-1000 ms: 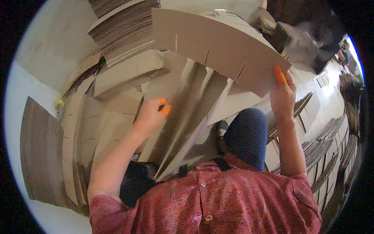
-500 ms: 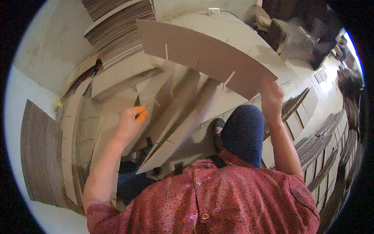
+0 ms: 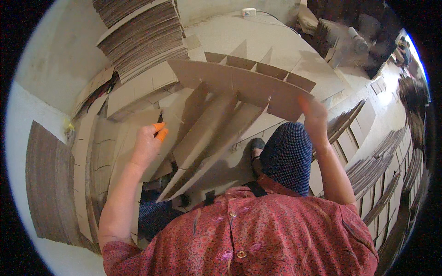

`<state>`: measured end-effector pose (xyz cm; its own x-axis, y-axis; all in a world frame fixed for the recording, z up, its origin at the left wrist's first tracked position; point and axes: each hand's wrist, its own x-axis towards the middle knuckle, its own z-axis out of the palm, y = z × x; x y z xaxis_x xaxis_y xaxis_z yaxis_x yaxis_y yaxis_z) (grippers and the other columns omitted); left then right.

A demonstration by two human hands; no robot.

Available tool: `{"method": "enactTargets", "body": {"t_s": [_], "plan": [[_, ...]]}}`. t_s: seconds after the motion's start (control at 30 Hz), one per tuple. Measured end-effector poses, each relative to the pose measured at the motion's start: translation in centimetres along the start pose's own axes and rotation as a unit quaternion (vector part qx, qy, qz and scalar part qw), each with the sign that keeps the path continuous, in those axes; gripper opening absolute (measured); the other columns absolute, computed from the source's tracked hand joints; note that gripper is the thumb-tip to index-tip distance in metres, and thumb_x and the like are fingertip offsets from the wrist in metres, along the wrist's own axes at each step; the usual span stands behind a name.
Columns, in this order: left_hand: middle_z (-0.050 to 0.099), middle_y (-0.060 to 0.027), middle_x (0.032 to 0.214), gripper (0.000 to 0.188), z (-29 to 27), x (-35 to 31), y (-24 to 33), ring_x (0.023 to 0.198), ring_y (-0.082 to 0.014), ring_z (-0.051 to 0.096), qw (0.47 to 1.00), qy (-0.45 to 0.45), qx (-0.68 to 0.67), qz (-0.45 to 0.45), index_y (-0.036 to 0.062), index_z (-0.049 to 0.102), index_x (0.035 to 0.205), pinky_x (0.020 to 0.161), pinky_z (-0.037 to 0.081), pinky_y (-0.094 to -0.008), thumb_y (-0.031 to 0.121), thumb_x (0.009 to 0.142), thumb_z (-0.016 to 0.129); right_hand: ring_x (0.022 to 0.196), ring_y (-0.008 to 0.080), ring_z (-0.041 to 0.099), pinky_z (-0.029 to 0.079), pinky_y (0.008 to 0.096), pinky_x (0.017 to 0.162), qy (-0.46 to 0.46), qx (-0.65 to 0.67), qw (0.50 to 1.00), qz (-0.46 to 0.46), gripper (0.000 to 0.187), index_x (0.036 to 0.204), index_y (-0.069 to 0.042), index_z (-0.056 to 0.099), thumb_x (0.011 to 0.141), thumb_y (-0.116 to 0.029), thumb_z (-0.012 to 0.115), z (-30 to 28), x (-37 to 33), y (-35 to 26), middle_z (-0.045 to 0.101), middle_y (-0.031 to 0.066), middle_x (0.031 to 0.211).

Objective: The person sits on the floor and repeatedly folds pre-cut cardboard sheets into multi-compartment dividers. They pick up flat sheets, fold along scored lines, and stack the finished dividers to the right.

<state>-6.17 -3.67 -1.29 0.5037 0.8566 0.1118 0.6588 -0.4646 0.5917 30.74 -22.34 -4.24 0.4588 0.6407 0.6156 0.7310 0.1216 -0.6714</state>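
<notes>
A long slotted cardboard strip (image 3: 248,85) stands across upright cardboard cross strips (image 3: 207,129) that fan toward me. Another strip (image 3: 285,76) runs parallel behind it, with open cells between the two. My right hand (image 3: 314,119), blurred by motion, grips the long strip's right end. At the left, my left hand (image 3: 149,142) has its fingers curled together, with orange covers on two fingertips. It is beside the cross strips, close to flat cardboard pieces; what it pinches, if anything, I cannot make out.
A tall stack of cardboard (image 3: 142,41) rises at the far left; another stack (image 3: 48,179) stands near left. Rows of cardboard partitions (image 3: 377,161) line the right side. A white box with a cable (image 3: 248,12) lies at the back. My knee (image 3: 287,158) rises near the right hand.
The long strip has come down onto the cross strips, and the strip behind it now shows. My right hand has lowered with it. My left hand has shifted slightly left.
</notes>
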Motion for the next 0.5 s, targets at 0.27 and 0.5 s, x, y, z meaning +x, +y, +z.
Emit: {"method": "enactTargets", "body": {"t_s": [0.27,0.5], "plan": [[0.064,-0.0162,0.085,0.027,0.6,0.6,-0.2,0.07,-0.0176,0.057,0.999,-0.003,-0.001,0.049,-0.005,0.06,0.102,0.064,0.046,-0.0288,0.012,0.081,0.062,0.063,0.0094,0.053,0.044,0.0261,0.059,-0.038,0.025,0.995,0.087,0.017,0.099,-0.002,0.062,0.085,-0.01,0.057,1.8,-3.2,2.2,0.063,0.0075,0.072],[0.061,-0.0119,0.099,0.033,1.8,2.4,6.0,0.079,-0.0175,0.059,0.988,-0.002,0.046,0.147,0.0004,0.059,0.108,0.066,0.047,-0.029,0.017,0.08,0.065,0.076,0.0159,0.064,0.048,0.0259,0.067,-0.033,0.109,0.99,0.082,0.032,0.111,-0.005,0.057,0.079,-0.004,0.062,0.8,-0.5,-2.6,0.064,0.0168,0.085]]}}
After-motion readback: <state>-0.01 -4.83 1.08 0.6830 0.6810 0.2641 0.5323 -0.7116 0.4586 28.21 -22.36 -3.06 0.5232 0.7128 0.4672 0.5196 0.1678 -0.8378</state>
